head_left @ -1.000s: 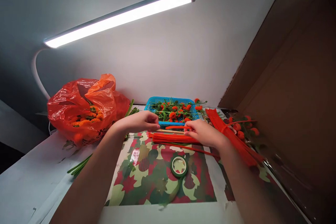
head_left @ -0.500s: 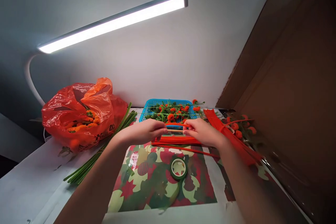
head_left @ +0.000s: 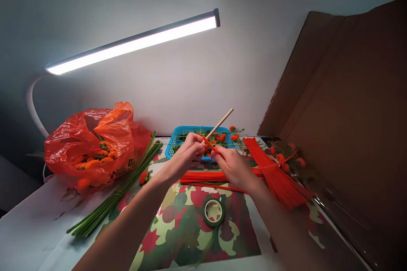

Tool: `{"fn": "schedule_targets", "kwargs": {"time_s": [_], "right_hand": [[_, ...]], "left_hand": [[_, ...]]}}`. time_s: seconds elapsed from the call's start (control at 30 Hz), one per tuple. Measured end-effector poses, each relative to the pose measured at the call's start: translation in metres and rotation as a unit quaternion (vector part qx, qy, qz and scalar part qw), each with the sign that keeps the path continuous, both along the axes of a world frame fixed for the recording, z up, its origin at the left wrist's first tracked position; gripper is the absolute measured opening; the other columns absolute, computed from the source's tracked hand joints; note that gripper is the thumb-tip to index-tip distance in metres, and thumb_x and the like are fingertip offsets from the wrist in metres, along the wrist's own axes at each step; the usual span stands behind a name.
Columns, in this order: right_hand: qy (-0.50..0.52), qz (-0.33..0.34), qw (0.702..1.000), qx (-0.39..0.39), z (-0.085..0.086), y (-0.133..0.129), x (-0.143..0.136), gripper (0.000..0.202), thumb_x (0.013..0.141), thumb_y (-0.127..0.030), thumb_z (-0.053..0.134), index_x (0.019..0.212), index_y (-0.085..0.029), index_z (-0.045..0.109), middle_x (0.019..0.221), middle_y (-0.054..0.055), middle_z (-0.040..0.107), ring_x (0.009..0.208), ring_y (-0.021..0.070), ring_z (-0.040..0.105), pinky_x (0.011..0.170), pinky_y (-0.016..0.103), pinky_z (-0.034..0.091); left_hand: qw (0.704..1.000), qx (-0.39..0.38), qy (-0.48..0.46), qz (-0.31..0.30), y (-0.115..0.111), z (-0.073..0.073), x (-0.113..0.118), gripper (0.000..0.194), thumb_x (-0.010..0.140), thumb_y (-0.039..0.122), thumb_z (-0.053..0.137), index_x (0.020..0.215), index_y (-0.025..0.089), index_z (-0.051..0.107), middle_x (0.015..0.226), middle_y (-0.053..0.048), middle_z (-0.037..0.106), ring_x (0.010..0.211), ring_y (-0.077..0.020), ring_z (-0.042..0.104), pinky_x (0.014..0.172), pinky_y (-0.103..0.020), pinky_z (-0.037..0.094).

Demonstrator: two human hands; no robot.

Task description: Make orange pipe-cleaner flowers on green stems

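My left hand (head_left: 190, 152) is closed on a thin wooden stick (head_left: 223, 120), which slants up to the right above a blue basket. An orange pipe cleaner (head_left: 209, 144) lies against the stick at the left fingertips and runs down into my right hand (head_left: 231, 166). That hand pinches it, fingers curled. Below both hands lies a flat bundle of orange-red pipe cleaners (head_left: 203, 177). A second, larger bundle (head_left: 270, 173) rests to the right. Nearer to me, a roll of green tape (head_left: 205, 217) lies on a patterned mat.
Behind my hands stands the blue basket (head_left: 171, 146) of orange flowers and green pieces. At left are a red plastic bag (head_left: 127, 135) with orange flowers and a bundle of green stems (head_left: 114, 197). A lamp (head_left: 136, 44) hangs overhead; a cardboard panel (head_left: 343, 93) walls the right.
The wooden stick has swung from level between both hands to slanting up and right from my left hand. My right hand has come lower, with the pipe cleaner crossing the stick. The view has shifted slightly.
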State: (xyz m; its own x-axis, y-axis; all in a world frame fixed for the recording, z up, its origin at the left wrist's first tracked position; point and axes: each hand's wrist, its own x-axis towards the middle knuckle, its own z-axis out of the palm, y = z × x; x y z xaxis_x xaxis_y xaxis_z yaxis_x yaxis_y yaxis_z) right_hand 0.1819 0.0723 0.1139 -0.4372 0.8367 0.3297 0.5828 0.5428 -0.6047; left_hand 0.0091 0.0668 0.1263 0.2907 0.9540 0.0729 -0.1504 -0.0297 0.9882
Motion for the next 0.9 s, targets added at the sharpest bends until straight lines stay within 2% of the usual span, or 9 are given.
{"fn": "schedule_targets", "kwargs": {"time_s": [0.1, 0.3, 0.57, 0.73, 0.83, 0.9], "right_hand": [[-0.005, 0.011, 1.000, -0.012, -0.004, 0.003, 0.000, 0.025, 0.094, -0.030, 0.036, 0.076, -0.020, 0.051, 0.063, -0.002, 0.053, 0.057, 0.0118, 0.047, 0.055, 0.021, 0.028], [-0.004, 0.025, 0.999, -0.031, -0.003, 0.002, 0.000, 0.027, 0.095, -0.033, 0.035, 0.075, -0.021, 0.048, 0.068, -0.001, 0.055, 0.062, 0.0125, 0.050, 0.058, 0.022, 0.031], [-0.033, 0.028, 0.998, -0.051, -0.002, 0.002, 0.003, 0.030, 0.095, -0.037, 0.035, 0.071, -0.021, 0.042, 0.062, -0.003, 0.048, 0.056, 0.0113, 0.040, 0.052, 0.022, 0.026], [-0.012, 0.038, 0.998, -0.056, -0.001, 0.002, 0.003, 0.031, 0.095, -0.038, 0.036, 0.071, -0.020, 0.044, 0.061, -0.004, 0.045, 0.056, 0.0104, 0.039, 0.052, 0.022, 0.025], [0.049, 0.099, 0.989, -0.096, -0.001, 0.008, 0.008, 0.035, 0.091, -0.046, 0.042, 0.069, -0.019, 0.046, 0.060, -0.005, 0.040, 0.055, 0.0095, 0.035, 0.052, 0.022, 0.025], [0.114, 0.171, 0.964, -0.166, -0.002, 0.014, 0.013, 0.041, 0.086, -0.055, 0.048, 0.069, -0.018, 0.050, 0.058, -0.006, 0.034, 0.052, 0.0087, 0.030, 0.049, 0.022, 0.024]], "left_hand": [[0.999, 0.029, -0.032, -0.002, 0.001, -0.002, 0.000, 0.024, 0.087, 0.038, 0.051, 0.082, 0.022, 0.035, 0.060, 0.010, 0.031, 0.046, -0.0044, 0.021, 0.044, -0.016, 0.016], [0.998, 0.062, -0.026, -0.020, 0.000, -0.001, -0.001, 0.034, 0.085, 0.048, 0.056, 0.081, 0.021, 0.036, 0.060, 0.010, 0.032, 0.047, -0.0037, 0.023, 0.043, -0.016, 0.017], [0.997, 0.066, -0.002, -0.035, 0.001, -0.004, -0.003, 0.035, 0.085, 0.052, 0.055, 0.082, 0.021, 0.037, 0.060, 0.010, 0.031, 0.047, -0.0035, 0.022, 0.044, -0.016, 0.017], [0.997, 0.064, -0.002, -0.036, 0.001, -0.004, -0.004, 0.035, 0.085, 0.052, 0.055, 0.082, 0.021, 0.037, 0.059, 0.010, 0.030, 0.047, -0.0040, 0.021, 0.044, -0.016, 0.017], [0.996, 0.070, -0.015, -0.046, 0.001, -0.002, -0.006, 0.034, 0.086, 0.049, 0.056, 0.080, 0.021, 0.037, 0.060, 0.009, 0.031, 0.048, -0.0046, 0.021, 0.045, -0.017, 0.017], [0.996, 0.066, -0.021, -0.063, 0.000, 0.001, -0.009, 0.032, 0.086, 0.045, 0.057, 0.079, 0.021, 0.038, 0.060, 0.008, 0.031, 0.048, -0.0052, 0.021, 0.045, -0.018, 0.018]]}}
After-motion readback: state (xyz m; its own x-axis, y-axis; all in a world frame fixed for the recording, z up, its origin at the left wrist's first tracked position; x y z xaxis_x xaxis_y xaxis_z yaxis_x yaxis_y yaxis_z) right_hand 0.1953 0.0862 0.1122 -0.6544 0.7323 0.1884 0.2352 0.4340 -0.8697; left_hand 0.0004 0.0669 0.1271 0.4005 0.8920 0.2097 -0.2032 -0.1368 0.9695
